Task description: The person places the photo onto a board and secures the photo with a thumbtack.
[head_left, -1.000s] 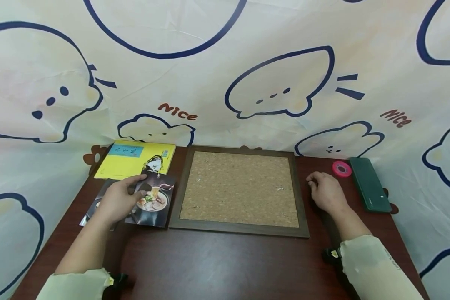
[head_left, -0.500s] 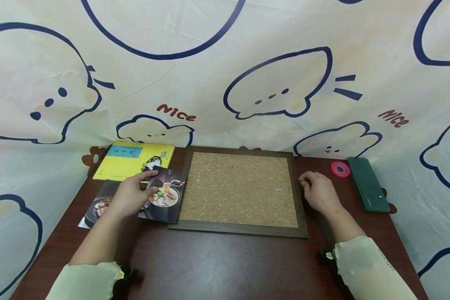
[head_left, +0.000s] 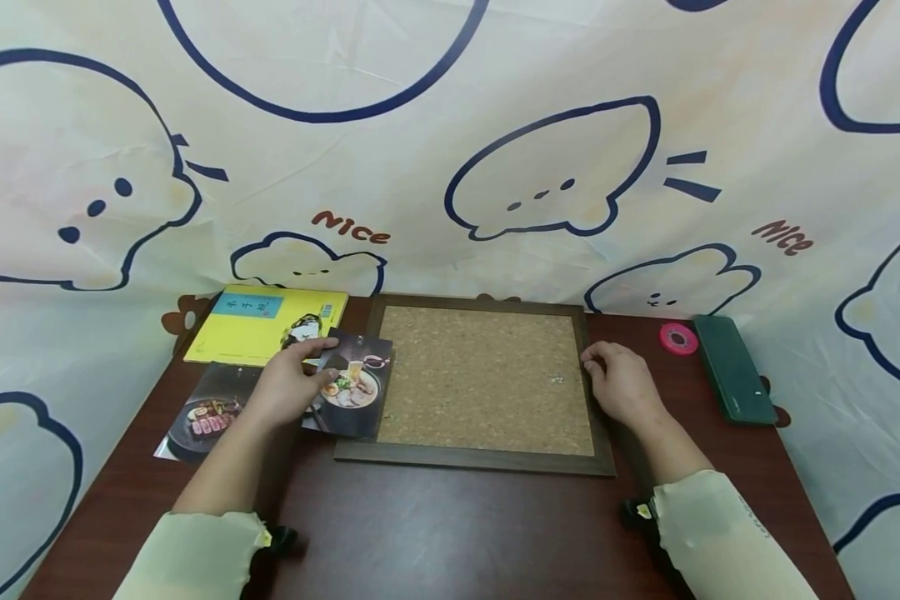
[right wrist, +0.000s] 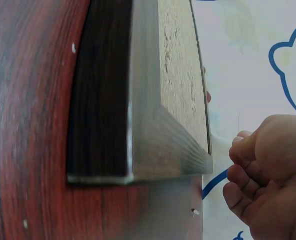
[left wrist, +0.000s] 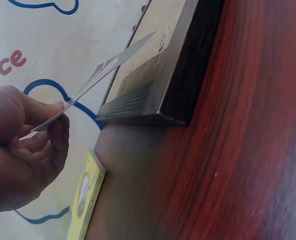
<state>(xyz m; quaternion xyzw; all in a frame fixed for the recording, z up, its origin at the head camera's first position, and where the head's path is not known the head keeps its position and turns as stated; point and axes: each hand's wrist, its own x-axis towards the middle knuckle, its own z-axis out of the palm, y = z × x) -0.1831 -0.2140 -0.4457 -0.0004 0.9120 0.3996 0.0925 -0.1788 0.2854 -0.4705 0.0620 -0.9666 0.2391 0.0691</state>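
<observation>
My left hand (head_left: 288, 387) pinches a dark photo card (head_left: 356, 387) with a noodle bowl on it, thumb in front and fingers behind. In the left wrist view the card (left wrist: 115, 60) is slightly bent and held tilted above the board's corner. Under its right part lies the cork board (head_left: 487, 375) with a brown wooden frame. By the frame's right side hovers my right hand (head_left: 621, 383), its fingers loosely curled. In the right wrist view that hand (right wrist: 273, 175) shows no object between thumb and fingers.
Left of the board lie a yellow book (head_left: 236, 333) and another dark photo card (head_left: 208, 417) with a meat dish. At the right are a pink tape roll (head_left: 678, 338) and a green box (head_left: 735, 371). A patterned cloth (head_left: 420, 167) hangs behind the table.
My left hand has carried the noodle-bowl photo card rightward, from beside the board to over its left part, uncovering the other card. My right hand has shifted left toward the frame.
</observation>
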